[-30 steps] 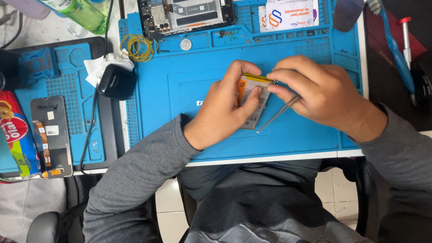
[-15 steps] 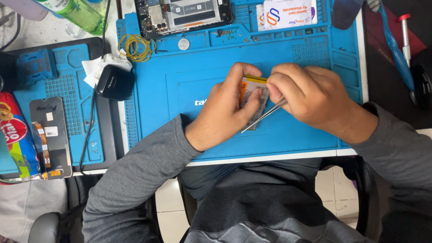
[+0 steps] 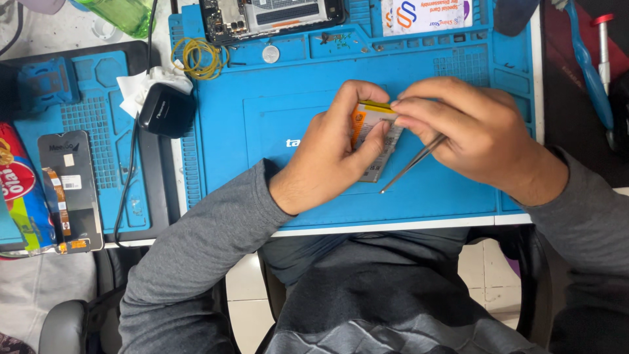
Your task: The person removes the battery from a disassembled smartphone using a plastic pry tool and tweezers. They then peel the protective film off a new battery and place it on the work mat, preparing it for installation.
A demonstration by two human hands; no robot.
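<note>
Head view, looking down on a blue work mat (image 3: 458,196) laid on the counter. Both hands meet over the middle of the mat around a flat phone battery (image 3: 375,141), pale grey with an orange patch and a yellow strip (image 3: 375,105) along its top edge.

The left hand (image 3: 334,154) grips the battery from the left: its fingers curl over the top edge and the thumb presses on the face, so the battery is held raised above the mat and tilted, not lying flat on it. The battery's long axis runs roughly from the far edge of the mat toward the person, leaning a little to the left at its near end.

The right hand (image 3: 472,134) comes in from the right. Its fingers (image 3: 409,108) are pressed together in a pinch at the battery's upper right corner, touching the end of the yellow strip; whether they hold the strip itself or only rest on it cannot be told. The same hand carries thin metal tweezers (image 3: 413,164) tucked under the palm, tips pointing down and to the left, just beside the battery's lower right edge and apart from it.

The battery thus lies between the two hands, left of the right-hand fingers and in full contact with the left hand, which bears it.

Around the mat: an opened phone (image 3: 268,13) at the far edge, yellow rubber bands (image 3: 196,58), a black case (image 3: 167,108), and a detached screen (image 3: 69,190) on the left.
</note>
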